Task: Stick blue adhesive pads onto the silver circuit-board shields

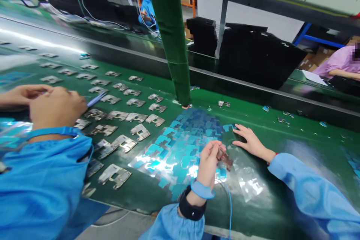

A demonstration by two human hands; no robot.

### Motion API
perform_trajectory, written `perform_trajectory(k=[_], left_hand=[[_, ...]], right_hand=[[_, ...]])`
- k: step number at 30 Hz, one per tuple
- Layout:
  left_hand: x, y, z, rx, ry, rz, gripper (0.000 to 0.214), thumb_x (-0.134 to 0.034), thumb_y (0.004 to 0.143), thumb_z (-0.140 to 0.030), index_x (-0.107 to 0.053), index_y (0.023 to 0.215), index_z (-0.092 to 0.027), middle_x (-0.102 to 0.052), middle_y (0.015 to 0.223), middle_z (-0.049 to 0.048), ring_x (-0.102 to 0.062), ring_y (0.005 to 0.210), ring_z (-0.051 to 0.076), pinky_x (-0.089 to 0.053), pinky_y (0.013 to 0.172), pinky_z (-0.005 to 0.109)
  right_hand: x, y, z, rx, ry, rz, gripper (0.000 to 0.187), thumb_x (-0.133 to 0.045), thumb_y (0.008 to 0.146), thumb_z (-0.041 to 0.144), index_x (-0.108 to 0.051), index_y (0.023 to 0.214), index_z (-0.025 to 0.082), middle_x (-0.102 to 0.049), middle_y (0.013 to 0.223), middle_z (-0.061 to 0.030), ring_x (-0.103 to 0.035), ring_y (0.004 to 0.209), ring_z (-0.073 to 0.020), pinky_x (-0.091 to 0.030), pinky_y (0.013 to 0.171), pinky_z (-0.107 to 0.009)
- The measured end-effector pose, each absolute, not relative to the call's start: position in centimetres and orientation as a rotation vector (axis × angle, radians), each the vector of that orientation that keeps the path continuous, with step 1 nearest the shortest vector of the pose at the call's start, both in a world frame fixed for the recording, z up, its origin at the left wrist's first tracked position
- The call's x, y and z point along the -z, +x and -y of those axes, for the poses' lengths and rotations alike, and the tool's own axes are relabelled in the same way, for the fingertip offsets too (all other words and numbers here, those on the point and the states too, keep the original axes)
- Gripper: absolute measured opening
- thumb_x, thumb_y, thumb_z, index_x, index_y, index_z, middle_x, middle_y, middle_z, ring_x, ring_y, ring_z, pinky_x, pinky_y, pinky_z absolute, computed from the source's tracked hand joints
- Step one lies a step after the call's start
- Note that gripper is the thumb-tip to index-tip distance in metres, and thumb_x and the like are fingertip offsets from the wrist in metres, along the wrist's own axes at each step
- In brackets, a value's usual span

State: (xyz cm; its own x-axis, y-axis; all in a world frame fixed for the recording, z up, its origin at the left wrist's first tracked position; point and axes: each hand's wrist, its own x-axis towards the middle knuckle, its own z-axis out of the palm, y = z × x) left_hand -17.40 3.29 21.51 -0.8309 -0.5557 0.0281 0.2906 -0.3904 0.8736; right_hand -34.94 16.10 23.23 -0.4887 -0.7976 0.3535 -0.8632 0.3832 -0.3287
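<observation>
We pinch a small metal part in our left hand, right hand open and flat on the green belt, blue film sheet just beside

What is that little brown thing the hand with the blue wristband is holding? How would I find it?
Start at the green post rising from the green belt. Come down past the pile of shiny blue films to the left hand. The small metal piece sits in its fingertips, lifted and dark brownish, unlike the flat silvery parts in rows.

Glossy green belt; shiny metal brackets; glossy blue film pieces; clear plastic sheet; matt cloth sleeves.
</observation>
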Motion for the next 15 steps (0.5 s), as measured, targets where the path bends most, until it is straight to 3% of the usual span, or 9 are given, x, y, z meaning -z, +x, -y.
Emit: perform_trajectory(k=[2,4,7,10,15], left_hand=[[-21.6,-17.6,-3.3,2.268,0.359,1.377,0.047,-0.059,0.067,-0.052,-0.050,0.090,-0.012,-0.048,0.064,-0.0022,-0.039,0.052,0.006,-0.029,0.049,0.019],[-21.6,-17.7,-3.4,2.281,0.340,1.465,0.047,-0.057,0.067,-0.053,-0.052,0.090,-0.012,-0.038,0.051,-0.0065,-0.029,0.044,0.006,-0.021,0.045,0.020],[-21.8,-17.7,-3.7,2.220,0.315,1.599,0.054,-0.052,0.075,-0.062,-0.055,0.093,-0.011,-0.034,0.044,-0.0075,-0.027,0.042,0.007,-0.019,0.045,0.021],[-21.9,-17.4,-3.9,2.164,0.224,1.734,0.058,-0.049,0.081,-0.066,-0.056,0.093,-0.010,-0.033,0.045,-0.0069,-0.026,0.044,0.008,-0.019,0.047,0.022],[-21.9,-16.6,-4.5,1.996,0.112,1.842,0.038,-0.050,0.087,-0.051,-0.052,0.080,-0.013,-0.028,0.051,-0.0063,-0.023,0.049,0.007,-0.017,0.049,0.022]], right_hand=[[-22.3,-35.8,-16.2,-0.686,1.498,2.458,0.028,-0.066,0.088,0.034,-0.069,0.114,0.022,-0.053,0.139,-0.0091,-0.045,0.135,-0.0303,-0.027,0.113,-0.059],[-22.5,-35.5,-16.6,-0.676,1.492,2.403,0.017,-0.063,0.091,0.029,-0.071,0.102,0.019,-0.061,0.129,-0.0089,-0.056,0.123,-0.0266,-0.038,0.109,-0.051],[-24.1,-33.4,-17.7,-0.693,1.497,2.287,0.019,-0.061,0.093,0.031,-0.070,0.105,0.019,-0.065,0.122,-0.0085,-0.062,0.113,-0.0232,-0.047,0.100,-0.042],[-25.6,-30.2,-19.2,-0.692,1.570,2.153,0.025,-0.057,0.096,0.033,-0.065,0.115,0.019,-0.062,0.127,-0.0081,-0.060,0.116,-0.0208,-0.046,0.103,-0.039],[-25.8,-27.1,-21.6,-0.515,1.697,1.909,0.023,-0.058,0.095,0.019,-0.059,0.117,0.020,-0.065,0.122,-0.0052,-0.064,0.108,-0.0170,-0.046,0.103,-0.038]])
